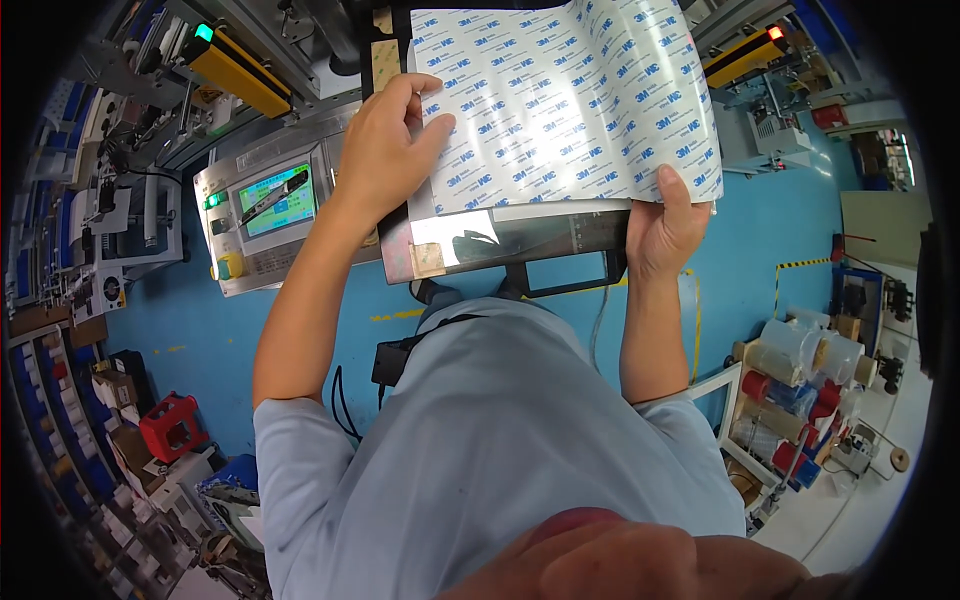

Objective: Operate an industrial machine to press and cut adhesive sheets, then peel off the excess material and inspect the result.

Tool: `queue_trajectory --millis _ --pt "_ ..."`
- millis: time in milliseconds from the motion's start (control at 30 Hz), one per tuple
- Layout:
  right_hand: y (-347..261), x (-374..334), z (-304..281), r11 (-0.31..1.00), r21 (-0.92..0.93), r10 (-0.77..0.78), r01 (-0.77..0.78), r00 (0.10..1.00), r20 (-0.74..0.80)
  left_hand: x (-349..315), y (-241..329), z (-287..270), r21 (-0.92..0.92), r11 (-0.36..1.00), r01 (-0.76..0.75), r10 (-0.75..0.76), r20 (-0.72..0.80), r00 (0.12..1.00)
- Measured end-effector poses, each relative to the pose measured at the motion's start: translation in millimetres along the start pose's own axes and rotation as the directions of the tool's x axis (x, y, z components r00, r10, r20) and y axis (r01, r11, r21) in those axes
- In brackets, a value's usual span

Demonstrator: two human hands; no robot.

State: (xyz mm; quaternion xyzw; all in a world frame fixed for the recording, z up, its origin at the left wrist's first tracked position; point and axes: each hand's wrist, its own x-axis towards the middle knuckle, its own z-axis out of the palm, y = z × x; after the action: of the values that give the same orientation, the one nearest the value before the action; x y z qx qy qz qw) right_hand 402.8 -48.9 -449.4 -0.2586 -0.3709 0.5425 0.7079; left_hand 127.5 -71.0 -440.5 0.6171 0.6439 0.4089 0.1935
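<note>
A glossy white sheet of adhesive backing point(545, 120) with repeated blue print lies over a dark, shiny work plate point(530, 245). It bulges upward in a soft fold toward its right side. My right hand point(668, 228) grips the sheet's near right corner, thumb on top and the other fingers underneath. At the left edge, my left hand point(390, 145) rests with thumb and index finger apart, their tips touching the sheet. The remaining left fingers are partly hidden. Brown tape pieces point(428, 259) stick to the plate's near left corner.
Left of the plate stands a control panel point(275, 205) with a lit screen and a pen-like dark tool across it. Yellow sensor bars point(240, 72) flank the machine. A red stool point(172, 427) is at the lower left; film rolls point(790, 350) sit on a rack at right.
</note>
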Motion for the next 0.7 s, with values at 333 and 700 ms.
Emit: queue_trajectory --millis 333,700 --pt "14 0 -1 0.999 -0.039 0.002 -0.004 0.999 -0.034 3 -15 1 0.062 0.996 -0.071 0.071 0.005 0.997" --pt "22 0 -1 0.993 -0.12 -0.021 0.019 1.0 -0.018 4 -21 0 0.08 0.991 -0.103 0.101 0.027 0.994"
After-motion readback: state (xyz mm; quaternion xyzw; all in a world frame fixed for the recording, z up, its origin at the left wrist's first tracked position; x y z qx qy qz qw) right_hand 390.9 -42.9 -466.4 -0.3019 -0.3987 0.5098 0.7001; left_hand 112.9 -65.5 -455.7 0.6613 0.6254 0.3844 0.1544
